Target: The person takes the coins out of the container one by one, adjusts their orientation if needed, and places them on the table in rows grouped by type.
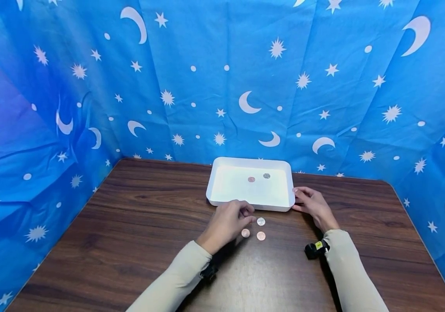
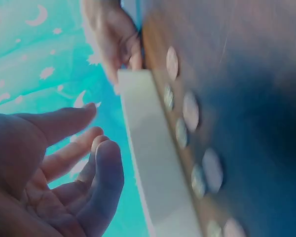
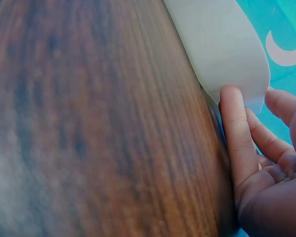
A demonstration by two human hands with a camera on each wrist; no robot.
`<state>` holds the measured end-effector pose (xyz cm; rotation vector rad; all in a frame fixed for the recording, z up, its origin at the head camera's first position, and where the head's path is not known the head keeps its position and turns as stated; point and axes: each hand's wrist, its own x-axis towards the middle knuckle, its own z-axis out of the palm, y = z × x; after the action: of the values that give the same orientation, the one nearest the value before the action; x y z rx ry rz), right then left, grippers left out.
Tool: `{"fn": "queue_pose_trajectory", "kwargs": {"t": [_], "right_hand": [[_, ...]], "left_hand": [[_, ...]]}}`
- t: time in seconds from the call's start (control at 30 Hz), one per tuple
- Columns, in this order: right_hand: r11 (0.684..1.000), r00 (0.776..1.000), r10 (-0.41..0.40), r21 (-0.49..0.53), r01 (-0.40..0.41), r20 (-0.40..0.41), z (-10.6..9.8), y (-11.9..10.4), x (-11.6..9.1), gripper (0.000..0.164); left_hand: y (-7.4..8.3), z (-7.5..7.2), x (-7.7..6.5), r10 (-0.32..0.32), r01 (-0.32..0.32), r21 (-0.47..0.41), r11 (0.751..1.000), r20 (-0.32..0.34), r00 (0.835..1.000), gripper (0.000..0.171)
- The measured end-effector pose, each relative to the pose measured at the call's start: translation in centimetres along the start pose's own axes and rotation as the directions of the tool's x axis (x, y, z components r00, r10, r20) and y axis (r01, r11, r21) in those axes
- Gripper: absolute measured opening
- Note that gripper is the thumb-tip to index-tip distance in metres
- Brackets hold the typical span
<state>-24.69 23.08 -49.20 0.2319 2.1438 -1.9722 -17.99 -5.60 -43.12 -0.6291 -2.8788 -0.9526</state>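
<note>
A shallow white tray (image 1: 214, 182) stands on the table, with one copper coin (image 1: 251, 179) and one silver coin (image 1: 267, 176) inside. My left hand (image 1: 226, 221) hovers by the tray's front edge, fingers loosely bent. The left wrist view shows a gap between thumb and fingers, with nothing held. Beside that hand lie a silver coin (image 1: 261, 221) and two copper coins (image 1: 261, 235). Several coins (image 2: 191, 111) form two rows along the tray wall (image 2: 153, 148) in the left wrist view. My right hand (image 1: 313, 206) holds the tray's front right corner (image 3: 241, 74) between its digits.
Dark wood-grain table (image 1: 148, 216) extends on both sides of the tray and in front of it. Behind stands a blue curtain (image 1: 206, 86) printed with moons and stars, which also hangs along the left and right sides.
</note>
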Motion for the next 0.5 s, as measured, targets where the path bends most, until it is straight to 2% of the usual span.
{"fn": "queue_pose_trajectory", "kwargs": {"t": [0.17, 0.3, 0.4, 0.5], "right_hand": [[1.000, 1.000, -0.003, 0.007, 0.003, 0.002, -0.1, -0.1, -0.1, 0.056], [1.000, 1.000, -0.002, 0.019, 0.002, -0.003, 0.0, -0.1, 0.0, 0.055], [1.000, 1.000, 0.005, 0.021, -0.005, -0.002, 0.0, 0.0, 0.1, 0.055], [1.000, 1.000, 0.011, 0.015, -0.011, -0.004, 0.0, 0.1, 0.1, 0.054]], "left_hand": [[-0.7, -2.4, 0.7, -0.018, 0.020, 0.036, 0.999, -0.046, 0.999, 0.014], [-2.1, -4.0, 1.6, -0.077, 0.083, 0.055, 0.995, -0.104, 0.992, 0.022], [-3.7, -5.0, 2.3, -0.140, 0.150, 0.058, 0.987, -0.142, 0.980, 0.026], [-5.6, -5.7, 3.0, -0.208, 0.220, 0.045, 0.974, -0.181, 0.961, 0.028]]}}
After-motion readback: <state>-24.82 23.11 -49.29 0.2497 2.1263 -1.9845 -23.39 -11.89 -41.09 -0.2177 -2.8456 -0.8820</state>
